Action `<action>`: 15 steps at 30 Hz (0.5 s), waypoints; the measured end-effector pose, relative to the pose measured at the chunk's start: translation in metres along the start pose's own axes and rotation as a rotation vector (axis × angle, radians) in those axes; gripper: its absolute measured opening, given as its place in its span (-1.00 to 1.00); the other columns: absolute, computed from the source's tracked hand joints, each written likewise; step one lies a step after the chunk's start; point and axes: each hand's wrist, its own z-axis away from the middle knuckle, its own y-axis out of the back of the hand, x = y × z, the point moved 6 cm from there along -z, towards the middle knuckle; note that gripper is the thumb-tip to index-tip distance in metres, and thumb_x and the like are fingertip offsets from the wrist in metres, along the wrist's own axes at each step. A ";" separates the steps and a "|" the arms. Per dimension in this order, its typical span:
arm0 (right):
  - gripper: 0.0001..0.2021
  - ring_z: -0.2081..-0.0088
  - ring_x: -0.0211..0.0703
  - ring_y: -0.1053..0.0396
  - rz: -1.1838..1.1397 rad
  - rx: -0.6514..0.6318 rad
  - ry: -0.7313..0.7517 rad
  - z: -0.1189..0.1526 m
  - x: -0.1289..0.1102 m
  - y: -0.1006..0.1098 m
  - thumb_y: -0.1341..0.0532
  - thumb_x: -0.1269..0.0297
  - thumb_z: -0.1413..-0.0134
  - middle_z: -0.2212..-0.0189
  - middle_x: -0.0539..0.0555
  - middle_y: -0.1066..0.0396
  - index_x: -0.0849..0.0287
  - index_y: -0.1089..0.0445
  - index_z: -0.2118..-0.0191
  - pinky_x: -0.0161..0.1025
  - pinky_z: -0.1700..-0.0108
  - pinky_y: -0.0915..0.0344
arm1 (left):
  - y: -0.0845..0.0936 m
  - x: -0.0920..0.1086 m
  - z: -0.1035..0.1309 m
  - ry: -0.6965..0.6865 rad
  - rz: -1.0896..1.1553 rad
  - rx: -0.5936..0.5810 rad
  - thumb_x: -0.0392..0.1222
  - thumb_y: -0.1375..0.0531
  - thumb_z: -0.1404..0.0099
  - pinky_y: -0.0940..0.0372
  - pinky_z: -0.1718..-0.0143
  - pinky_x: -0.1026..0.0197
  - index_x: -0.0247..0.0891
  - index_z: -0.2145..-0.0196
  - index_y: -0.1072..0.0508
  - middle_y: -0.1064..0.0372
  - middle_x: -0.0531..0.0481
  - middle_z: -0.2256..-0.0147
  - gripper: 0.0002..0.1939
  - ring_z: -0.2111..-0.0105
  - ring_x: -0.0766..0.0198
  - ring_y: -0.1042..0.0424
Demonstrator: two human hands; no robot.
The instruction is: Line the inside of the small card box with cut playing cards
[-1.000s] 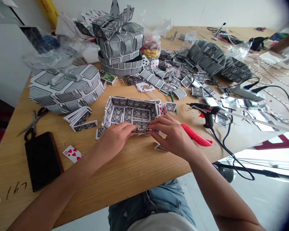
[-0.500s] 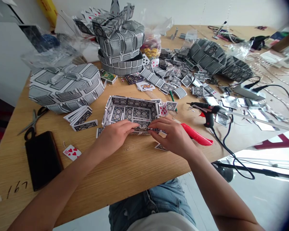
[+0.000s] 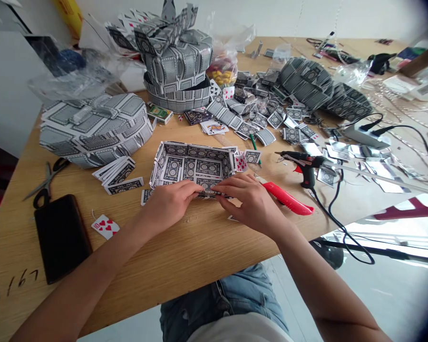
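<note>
An open box made of playing cards (image 3: pixel 189 167), with patterned black-and-white backs, sits on the table in front of me. My left hand (image 3: pixel 173 202) pinches the near wall of this box from its left part. On the same wall, further right, my right hand (image 3: pixel 251 202) grips the rim with thumb outside and fingers over the top. The near wall is partly hidden by both hands. Beside the box's right end lie a red-pip card (image 3: pixel 241 163) and a face-down card (image 3: pixel 252 156). A red-handled cutter (image 3: pixel 288 198) rests close to my right hand.
A black glue gun (image 3: pixel 303 166) with its cable stands at the right. Scissors (image 3: pixel 46 183), a black phone (image 3: pixel 62 240) and a ten of hearts (image 3: pixel 106 226) lie left. Larger card-covered shapes (image 3: pixel 96 128) and a pile of loose cards (image 3: pixel 257 111) fill the back.
My right hand has slid slightly left along the near wall, closer to my left hand. The box stays in place; the whole view has shifted a little.
</note>
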 end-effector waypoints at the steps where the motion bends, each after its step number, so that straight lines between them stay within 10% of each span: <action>1: -0.81 0.20 -0.05 -0.39 -0.002 -0.016 0.009 0.000 -0.001 -0.001 -0.18 0.36 -0.21 0.22 0.10 -0.53 0.14 -0.49 0.11 -0.08 0.11 -0.27 | 0.000 0.000 0.000 0.007 0.005 -0.013 -0.33 -0.09 -0.37 -0.40 0.16 0.25 -0.24 0.10 -0.48 -0.53 0.01 0.17 -0.79 0.22 0.29 -0.53; 15: -0.80 0.27 -0.10 -0.38 -0.006 -0.090 0.040 -0.002 -0.004 -0.002 -0.11 0.35 -0.28 0.31 0.09 -0.53 0.19 -0.49 0.16 -0.12 0.15 -0.20 | -0.001 0.005 0.004 -0.029 -0.066 -0.017 -0.29 -0.07 -0.40 -0.40 0.17 0.25 -0.23 0.04 -0.45 -0.52 -0.03 0.12 -0.76 0.18 0.27 -0.53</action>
